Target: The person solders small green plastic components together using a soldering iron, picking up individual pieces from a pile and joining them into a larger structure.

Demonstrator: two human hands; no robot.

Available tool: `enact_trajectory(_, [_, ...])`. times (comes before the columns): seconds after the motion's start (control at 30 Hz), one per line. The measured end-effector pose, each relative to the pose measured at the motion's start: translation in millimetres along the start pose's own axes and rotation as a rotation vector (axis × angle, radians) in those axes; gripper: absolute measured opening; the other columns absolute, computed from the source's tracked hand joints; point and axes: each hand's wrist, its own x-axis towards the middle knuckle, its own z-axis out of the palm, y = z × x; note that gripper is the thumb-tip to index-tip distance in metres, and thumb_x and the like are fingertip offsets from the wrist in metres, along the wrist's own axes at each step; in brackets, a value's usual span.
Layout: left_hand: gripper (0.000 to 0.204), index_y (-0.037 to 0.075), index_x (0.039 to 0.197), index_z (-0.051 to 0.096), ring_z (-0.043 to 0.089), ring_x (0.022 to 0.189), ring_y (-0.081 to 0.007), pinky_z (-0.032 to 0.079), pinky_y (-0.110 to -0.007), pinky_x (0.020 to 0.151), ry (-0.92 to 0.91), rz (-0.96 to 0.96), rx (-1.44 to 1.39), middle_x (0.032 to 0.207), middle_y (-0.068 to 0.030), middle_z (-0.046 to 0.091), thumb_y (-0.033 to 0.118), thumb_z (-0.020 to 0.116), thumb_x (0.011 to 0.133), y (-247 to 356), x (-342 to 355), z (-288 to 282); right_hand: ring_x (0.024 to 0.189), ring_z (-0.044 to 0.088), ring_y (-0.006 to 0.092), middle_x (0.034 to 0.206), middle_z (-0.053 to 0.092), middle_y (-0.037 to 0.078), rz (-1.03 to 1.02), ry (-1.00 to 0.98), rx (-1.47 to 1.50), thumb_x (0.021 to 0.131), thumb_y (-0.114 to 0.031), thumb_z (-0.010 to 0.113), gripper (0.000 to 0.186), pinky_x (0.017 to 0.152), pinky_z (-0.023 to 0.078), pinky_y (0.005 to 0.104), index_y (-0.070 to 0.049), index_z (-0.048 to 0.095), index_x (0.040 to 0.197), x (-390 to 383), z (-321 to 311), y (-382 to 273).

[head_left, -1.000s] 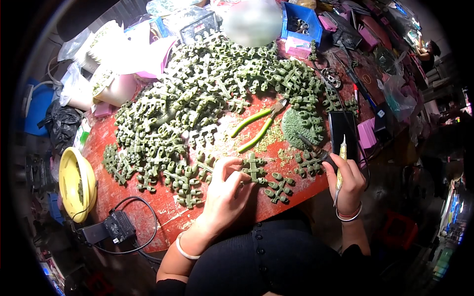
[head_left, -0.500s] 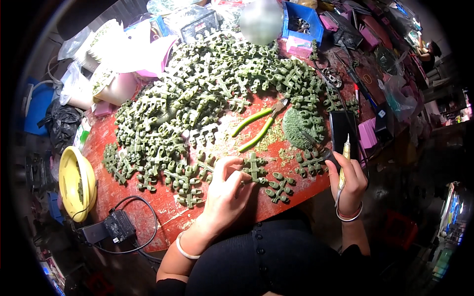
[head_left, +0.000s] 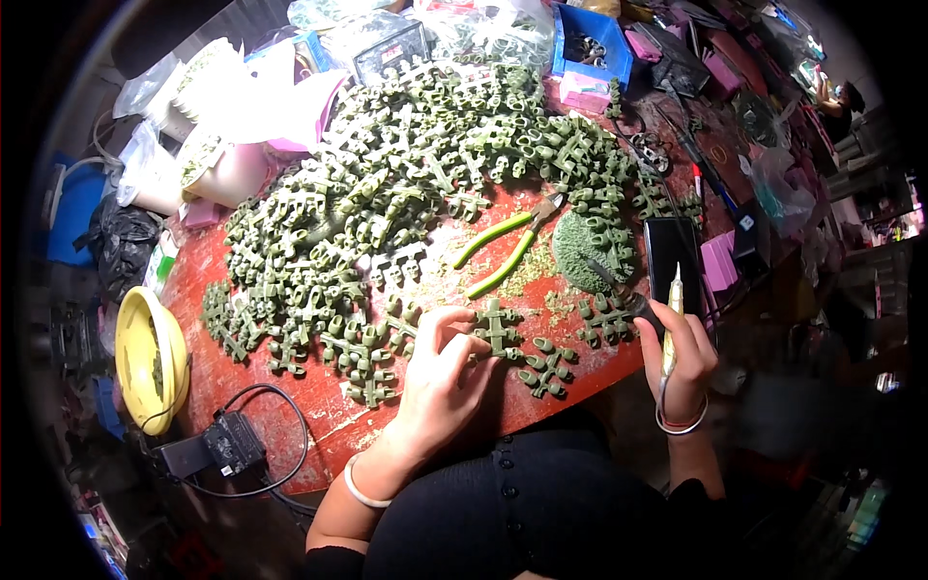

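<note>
Hundreds of small green moulded pieces on branched stems form a wide heap (head_left: 406, 145) on the red table. My left hand (head_left: 440, 387) rests at the front edge, fingers curled on a green branched piece (head_left: 498, 329). My right hand (head_left: 681, 358) grips a cream pen-shaped tool (head_left: 674, 300) with a cord, tip upward, beside a dark phone (head_left: 667, 246). Another branched piece (head_left: 547, 369) lies between my hands. Lime-handled cutters (head_left: 498, 246) lie open among green crumbs, left of a round green granular mound (head_left: 580, 251).
A yellow basin (head_left: 135, 348) and black adapter (head_left: 232, 445) sit left. White tubs (head_left: 227, 179), bags and a blue bin (head_left: 590, 34) line the back. Pink blocks (head_left: 717, 261), tools and cables crowd the right. Another person (head_left: 831, 101) is at the far right.
My left hand has stayed still; my right hand and its tool have shifted very slightly. A pale blurred round shape at the top centre has gone from view.
</note>
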Motion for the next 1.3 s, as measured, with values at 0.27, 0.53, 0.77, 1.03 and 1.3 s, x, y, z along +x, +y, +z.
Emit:
enact_trajectory(0.27, [0.024,0.003,0.093,0.070,0.064,0.093,-0.0224,0.053,-0.034,0.085,0.103,0.043,-0.011,0.127,-0.0166,0.057,-0.004,0.081,0.073,6,5,-6,0.060,0.059,0.0252,0.076,0.061,0.010,-0.171,-0.052,0.162,0.085,-0.017,0.081,0.030,0.053,0.046,0.0330,-0.002,0.072,0.109,-6,-11,-15])
enact_trajectory(0.53, [0.025,0.003,0.093,0.070,0.065,0.096,-0.0246,0.055,-0.035,0.082,0.145,0.038,-0.130,0.125,-0.0178,0.058,-0.002,0.083,0.072,4,3,-5,0.057,0.056,0.0236,0.076,0.060,0.009,-0.264,-0.055,0.148,0.085,-0.021,0.081,0.034,0.051,0.044,0.0325,-0.004,0.072,0.113,-8,-13,-16])
enact_trajectory(0.77, [0.026,0.003,0.094,0.070,0.065,0.096,-0.0236,0.056,-0.034,0.080,0.149,0.090,-0.088,0.126,-0.0177,0.057,-0.002,0.083,0.072,5,5,-6,0.057,0.056,0.0234,0.076,0.060,0.009,-0.302,-0.049,0.145,0.083,-0.018,0.082,0.036,0.051,0.045,0.0324,-0.003,0.071,0.113,-8,-11,-16])
enact_trajectory(1.03, [0.026,0.002,0.095,0.070,0.066,0.090,-0.0218,0.057,-0.032,0.078,0.148,0.119,-0.061,0.126,-0.0179,0.056,-0.003,0.084,0.072,6,5,-7,0.057,0.057,0.0232,0.077,0.061,0.010,-0.314,-0.054,0.141,0.082,-0.018,0.083,0.037,0.051,0.045,0.0316,-0.002,0.071,0.113,-8,-9,-17])
enact_trajectory(1.3, [0.027,0.002,0.095,0.070,0.066,0.089,-0.0210,0.057,-0.032,0.078,0.153,0.116,-0.082,0.127,-0.0180,0.056,-0.003,0.084,0.072,7,6,-7,0.057,0.056,0.0229,0.075,0.059,0.010,-0.335,-0.045,0.116,0.084,-0.020,0.081,0.036,0.051,0.045,0.0318,-0.002,0.071,0.113,-8,-9,-16])
